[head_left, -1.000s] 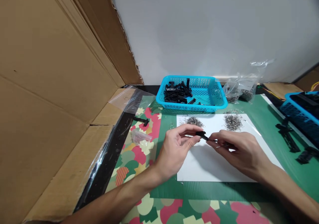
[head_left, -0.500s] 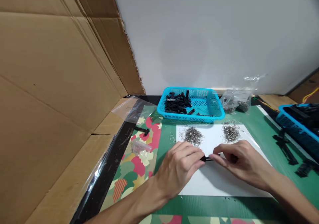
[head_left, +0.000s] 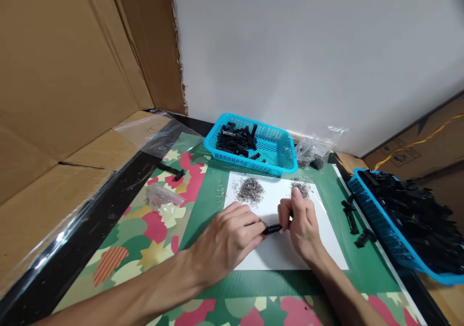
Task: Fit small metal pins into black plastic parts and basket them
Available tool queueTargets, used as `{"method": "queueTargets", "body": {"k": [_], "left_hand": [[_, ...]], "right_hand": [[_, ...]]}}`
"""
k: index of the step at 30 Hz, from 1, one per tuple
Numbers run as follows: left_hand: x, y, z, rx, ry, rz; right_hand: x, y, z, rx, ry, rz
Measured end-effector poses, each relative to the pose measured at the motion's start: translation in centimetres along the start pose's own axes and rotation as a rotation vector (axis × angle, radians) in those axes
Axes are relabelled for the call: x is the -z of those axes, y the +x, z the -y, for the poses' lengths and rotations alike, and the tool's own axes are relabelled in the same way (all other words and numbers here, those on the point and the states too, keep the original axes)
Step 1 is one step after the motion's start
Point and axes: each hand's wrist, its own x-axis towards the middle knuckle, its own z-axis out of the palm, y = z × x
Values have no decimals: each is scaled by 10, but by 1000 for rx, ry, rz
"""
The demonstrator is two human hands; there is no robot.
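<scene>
A slim black plastic part point(head_left: 272, 229) is held low over the white paper point(head_left: 268, 256). My left hand point(head_left: 235, 232) grips its left end, covering that end with the fingers. At the other end is my right hand point(head_left: 300, 219), turned thumb up with the fingers curled in and their tips against the part. Whether a small piece is also between those fingers cannot be made out. Beyond my left hand lies a pile of small metal pieces point(head_left: 251, 191). Behind my right hand a second metal pile point(head_left: 300, 187) is partly hidden.
A blue basket point(head_left: 250, 163) with black parts stands behind the paper. Another blue basket point(head_left: 389, 229), heaped with black parts, is at the right. Loose black parts point(head_left: 365, 238) lie beside it. Clear bags point(head_left: 315, 149) sit by the wall, and a cardboard wall point(head_left: 72, 65) rises at left.
My right hand has rolled from a flat pinch to thumb up at the part's right end. My left hand keeps its grip. The view has swung right, showing more of the right basket.
</scene>
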Motion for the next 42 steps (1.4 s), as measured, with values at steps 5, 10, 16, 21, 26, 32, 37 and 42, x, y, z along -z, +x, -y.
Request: {"method": "queueTargets", "body": {"k": [5, 10, 16, 21, 26, 32, 37, 42], "left_hand": [[-1, 1, -4, -23, 10, -22], [-9, -1, -8, -4, 24, -70], [-12, -2, -10, -10, 36, -51], [-11, -2, -10, 19, 0, 6], [-10, -2, -10, 60, -26, 28], [-11, -2, -9, 87, -54, 4], [-11, -3, -8, 128, -73, -32], [-5, -4, -11, 216, -76, -19]], "right_hand": [[-9, 3, -1, -20, 33, -22], [-12, 3, -7, -44, 22, -49], [-14, 0, -8, -47, 7, -23], [-15, -4, -10, -1, -24, -32], [-18, -8, -11, 69, -100, -30], [-14, -5, -11, 83, 0, -43], [28, 12, -11, 172, 225, -346], [67, 28, -24, 67, 131, -350]]}}
